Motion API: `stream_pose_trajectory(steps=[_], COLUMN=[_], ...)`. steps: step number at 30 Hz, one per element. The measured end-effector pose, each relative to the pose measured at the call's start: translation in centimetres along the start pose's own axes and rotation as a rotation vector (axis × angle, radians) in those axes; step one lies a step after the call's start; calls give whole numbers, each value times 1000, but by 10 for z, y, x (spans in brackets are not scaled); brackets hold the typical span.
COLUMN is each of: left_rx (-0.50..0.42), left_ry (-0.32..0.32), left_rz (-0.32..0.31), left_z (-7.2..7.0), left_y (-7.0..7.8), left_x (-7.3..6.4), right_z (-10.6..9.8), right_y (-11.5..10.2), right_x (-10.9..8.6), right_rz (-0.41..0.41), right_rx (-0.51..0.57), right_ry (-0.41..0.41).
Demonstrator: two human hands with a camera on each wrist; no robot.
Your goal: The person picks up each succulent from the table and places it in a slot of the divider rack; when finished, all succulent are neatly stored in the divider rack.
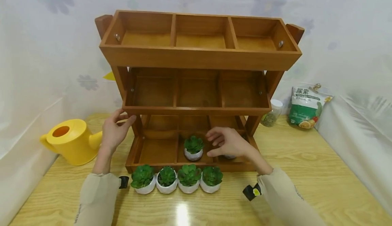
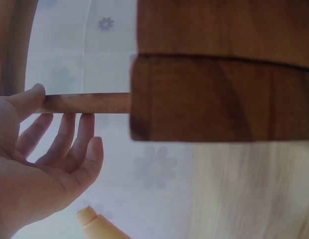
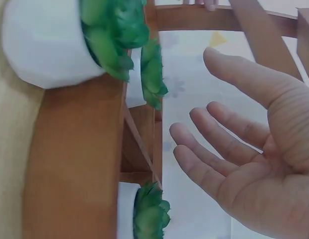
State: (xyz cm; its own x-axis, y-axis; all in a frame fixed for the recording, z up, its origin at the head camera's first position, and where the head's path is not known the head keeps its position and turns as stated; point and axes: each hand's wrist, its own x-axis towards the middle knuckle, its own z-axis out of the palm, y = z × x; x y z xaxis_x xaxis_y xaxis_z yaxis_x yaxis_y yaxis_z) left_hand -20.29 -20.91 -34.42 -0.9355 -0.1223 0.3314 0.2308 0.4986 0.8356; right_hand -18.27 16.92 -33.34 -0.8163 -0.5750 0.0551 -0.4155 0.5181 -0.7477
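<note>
A brown three-tier wooden plant stand [image 1: 200, 57] stands before me. My left hand [image 1: 114, 130] holds its left leg below the middle tier; in the left wrist view the thumb lies over a wooden bar [image 2: 87, 103], with fingers under it. My right hand [image 1: 228, 142], fingers spread and holding nothing, hovers over the bottom tier. Left of it, a green succulent in a white pot [image 1: 193, 154] sits in the middle compartment. Another white pot [image 1: 229, 157] in the right compartment is mostly hidden behind my right hand. The right wrist view shows potted succulents [image 3: 150, 211] beside the open palm [image 3: 254, 154].
Several white-potted succulents [image 1: 189, 176] line up on the table along the stand's front edge. A yellow watering can [image 1: 73, 142] is at the left, its spout by my left forearm. Back right are a white-lidded jar [image 1: 271, 113] and a clipped green-and-white bag [image 1: 306, 107].
</note>
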Motion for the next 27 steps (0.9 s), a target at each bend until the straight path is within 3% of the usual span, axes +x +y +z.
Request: stream_pose_trajectory(steps=[12, 21, 27], left_rx=[20, 22, 20], left_ry=[0, 10, 4], left_rz=[-6, 1, -10], left_z=[1, 0, 1], left_y=[1, -1, -1], left_x=[1, 1, 0], right_z=[-2, 17, 26], right_y=[10, 18, 25], right_x=[-49, -63, -68], right_rz=[5, 2, 13], right_rx=[150, 232, 214], right_ry=[175, 199, 189])
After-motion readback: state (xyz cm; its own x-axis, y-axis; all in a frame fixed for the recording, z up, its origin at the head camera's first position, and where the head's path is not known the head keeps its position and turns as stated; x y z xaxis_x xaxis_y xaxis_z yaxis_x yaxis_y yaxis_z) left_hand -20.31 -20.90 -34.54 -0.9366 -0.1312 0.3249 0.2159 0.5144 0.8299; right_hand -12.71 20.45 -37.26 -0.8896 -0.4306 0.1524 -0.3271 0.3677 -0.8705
